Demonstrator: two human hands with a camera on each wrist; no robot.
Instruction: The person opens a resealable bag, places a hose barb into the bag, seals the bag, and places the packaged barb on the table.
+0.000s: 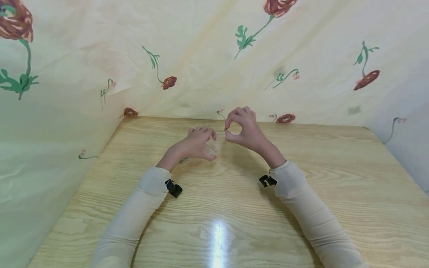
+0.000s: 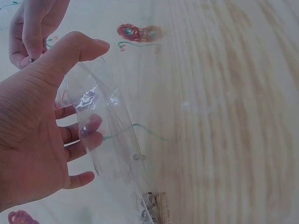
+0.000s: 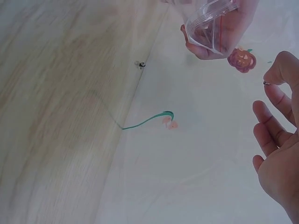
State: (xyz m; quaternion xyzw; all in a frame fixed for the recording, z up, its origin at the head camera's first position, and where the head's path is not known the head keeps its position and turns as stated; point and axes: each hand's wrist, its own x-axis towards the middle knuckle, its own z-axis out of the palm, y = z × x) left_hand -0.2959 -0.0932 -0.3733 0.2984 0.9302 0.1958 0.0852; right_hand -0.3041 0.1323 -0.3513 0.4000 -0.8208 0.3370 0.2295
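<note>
A clear plastic zip bag (image 1: 212,147) hangs from my left hand (image 1: 195,143), its mouth spread between thumb and fingers. Through the film of the bag (image 2: 114,126), some fingertips show in the left wrist view. Small shiny metal pieces (image 2: 149,207) lie low along the bag, too blurred to name. My right hand (image 1: 246,130) is raised just right of the bag, pinching a tiny dark metallic piece (image 3: 266,83) between thumb and index finger. Its other fingers are loosely bent. The tiny piece and the bag are apart.
Both hands are above a light wood-grain table (image 1: 234,208), near its back edge. A flowered cloth (image 1: 201,56) hangs behind and at the sides. A small dark metallic thing (image 3: 141,64) shows near the table edge in the right wrist view.
</note>
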